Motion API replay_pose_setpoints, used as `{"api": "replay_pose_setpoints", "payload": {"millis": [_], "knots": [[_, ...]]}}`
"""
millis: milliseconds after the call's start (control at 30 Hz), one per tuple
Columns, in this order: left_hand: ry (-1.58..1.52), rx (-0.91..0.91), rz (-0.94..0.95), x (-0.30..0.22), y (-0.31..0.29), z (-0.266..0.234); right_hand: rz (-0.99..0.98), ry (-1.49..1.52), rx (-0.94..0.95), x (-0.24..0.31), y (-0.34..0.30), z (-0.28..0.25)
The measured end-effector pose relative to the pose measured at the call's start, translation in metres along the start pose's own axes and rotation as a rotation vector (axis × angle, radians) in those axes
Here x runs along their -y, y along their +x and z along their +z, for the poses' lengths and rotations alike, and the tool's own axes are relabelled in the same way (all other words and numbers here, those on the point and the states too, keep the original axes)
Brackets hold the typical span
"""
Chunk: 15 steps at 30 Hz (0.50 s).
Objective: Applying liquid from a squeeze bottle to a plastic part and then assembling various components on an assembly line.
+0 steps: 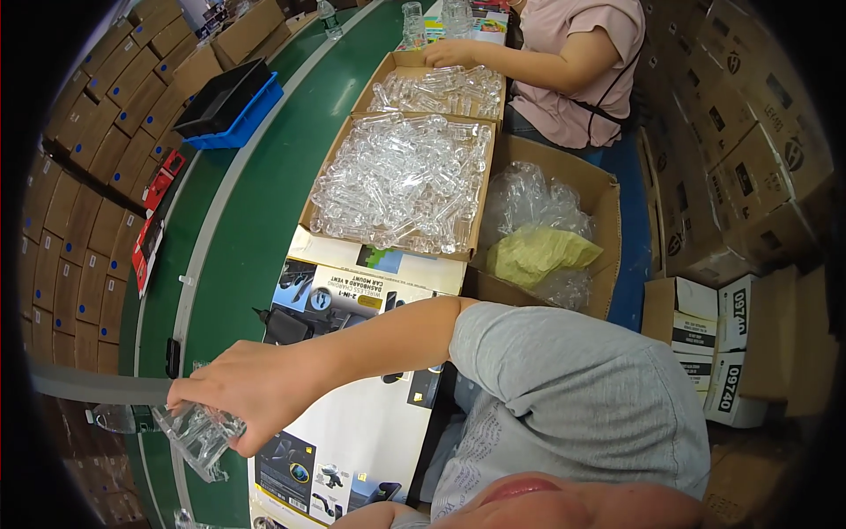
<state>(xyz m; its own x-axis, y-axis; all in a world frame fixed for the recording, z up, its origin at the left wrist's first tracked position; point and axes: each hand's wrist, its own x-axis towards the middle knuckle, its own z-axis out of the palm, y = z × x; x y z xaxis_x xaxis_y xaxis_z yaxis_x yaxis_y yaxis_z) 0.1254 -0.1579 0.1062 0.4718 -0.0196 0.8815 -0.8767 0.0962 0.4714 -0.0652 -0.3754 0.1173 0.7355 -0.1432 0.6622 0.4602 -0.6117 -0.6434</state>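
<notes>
My right hand (251, 392) is closed around a clear, boxy plastic piece (201, 441), held over the edge of the green belt at lower left. The fingers grip it from above, and its squared end points down. Beneath my right forearm lies a white printed carton (352, 432) serving as a surface, with a black device (286, 326) pictured or lying near its far side; I cannot tell which. Only a bit of my left arm (379, 514) shows at the bottom edge, and the left hand is out of sight.
An open carton of clear plastic tubes (397, 185) stands beyond my forearm, with another tube carton (441, 88) behind it. A co-worker's hand (449, 53) reaches there. A box with plastic bags (538, 212), a blue bin (238, 115) and stacked cartons (740, 176) surround the green belt (256, 203).
</notes>
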Motion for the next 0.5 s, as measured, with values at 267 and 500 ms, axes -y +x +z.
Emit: {"api": "replay_pose_setpoints", "payload": {"millis": [267,500], "knots": [[0.060,0.000,0.117,0.022,0.012,-0.061,0.046,-0.129,0.243,0.005,-0.002,0.012],[-0.130,-0.194,0.051,-0.088,0.012,0.036,-0.002,-0.119,0.092,-0.006,-0.004,0.012]]}}
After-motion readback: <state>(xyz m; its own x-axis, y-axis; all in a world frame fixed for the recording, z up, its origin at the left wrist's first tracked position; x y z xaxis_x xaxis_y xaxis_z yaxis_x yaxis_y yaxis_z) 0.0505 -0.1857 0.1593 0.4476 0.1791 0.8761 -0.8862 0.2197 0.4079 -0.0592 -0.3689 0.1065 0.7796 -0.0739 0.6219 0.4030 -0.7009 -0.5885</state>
